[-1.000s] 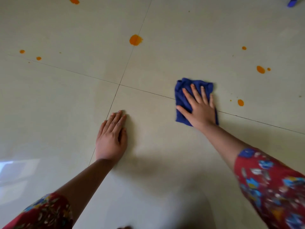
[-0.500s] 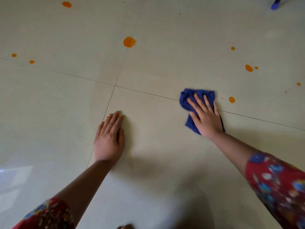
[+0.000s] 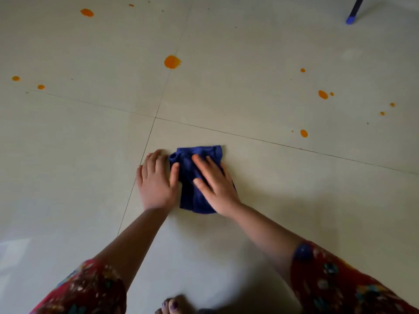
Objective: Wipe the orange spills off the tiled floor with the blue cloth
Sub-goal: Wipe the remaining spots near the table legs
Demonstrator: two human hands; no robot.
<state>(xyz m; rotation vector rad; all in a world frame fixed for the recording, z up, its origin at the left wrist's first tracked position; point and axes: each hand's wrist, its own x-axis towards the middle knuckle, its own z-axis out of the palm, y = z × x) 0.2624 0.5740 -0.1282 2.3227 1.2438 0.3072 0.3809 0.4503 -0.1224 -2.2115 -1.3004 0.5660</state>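
Here, from the head camera, the blue cloth (image 3: 199,177) lies bunched on the tiled floor (image 3: 294,200), just below a grout line. The right hand (image 3: 215,186) presses flat on it, fingers spread, grip released. The left hand (image 3: 156,180) rests flat beside it, thumb touching the cloth. Orange spills (image 3: 172,62) dot the far tiles.

Pale tiled floor (image 3: 260,223) carries scattered orange spills (image 3: 172,62), a crumpled blue cloth (image 3: 195,177), and a blue-tipped chair leg (image 3: 351,19).
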